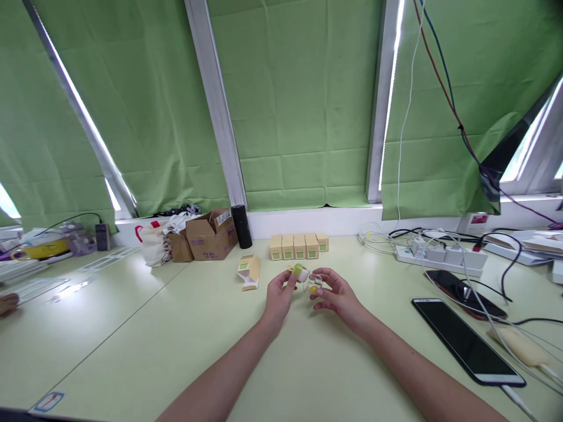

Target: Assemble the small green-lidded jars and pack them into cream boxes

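Note:
Above the middle of the table, my left hand (280, 296) pinches a small green-and-white rounded piece (300, 272). My right hand (338, 296) has its fingers closed around a small clear piece with a yellow part inside (314, 287). The two pieces are close together between my fingertips, and I cannot tell whether they are joined. Their exact kind is too small to make out. To the left of my hands lies an opened small cardboard box (248, 272) with a green label. Beyond them stand several similar small boxes (299, 247) in a row.
A brown carton (212, 237), a black cylinder (241, 226) and a cloth bag (153, 245) stand at the back left. On the right are a smartphone (467, 340), a dark phone (466, 292), a power strip (440, 259) and loose cables. A person's hand (9, 304) shows at the far left.

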### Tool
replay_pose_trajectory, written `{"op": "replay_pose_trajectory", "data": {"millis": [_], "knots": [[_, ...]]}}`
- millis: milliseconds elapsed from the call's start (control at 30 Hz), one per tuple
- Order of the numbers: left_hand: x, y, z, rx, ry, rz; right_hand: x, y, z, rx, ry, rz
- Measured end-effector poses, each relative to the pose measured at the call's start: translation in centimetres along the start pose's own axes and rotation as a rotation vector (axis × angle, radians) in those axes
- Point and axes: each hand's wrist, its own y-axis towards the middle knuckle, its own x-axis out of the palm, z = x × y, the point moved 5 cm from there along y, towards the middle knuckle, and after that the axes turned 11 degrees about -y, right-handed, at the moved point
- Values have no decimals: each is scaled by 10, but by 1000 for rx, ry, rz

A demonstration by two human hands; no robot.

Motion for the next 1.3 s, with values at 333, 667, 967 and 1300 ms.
{"op": "replay_pose_trajectory", "data": {"millis": [333, 667, 967, 1300], "knots": [[4, -3, 4, 2, 18, -38, 2, 0, 5, 41, 67, 20], [9, -6, 3, 4, 52, -93, 2, 1, 7, 21, 135, -35], [9, -6, 0, 14, 67, -118, 3, 0, 5, 9, 173, -72], [7, -5, -7, 18, 80, -144, -4, 4, 9, -24, -24, 8]]}}
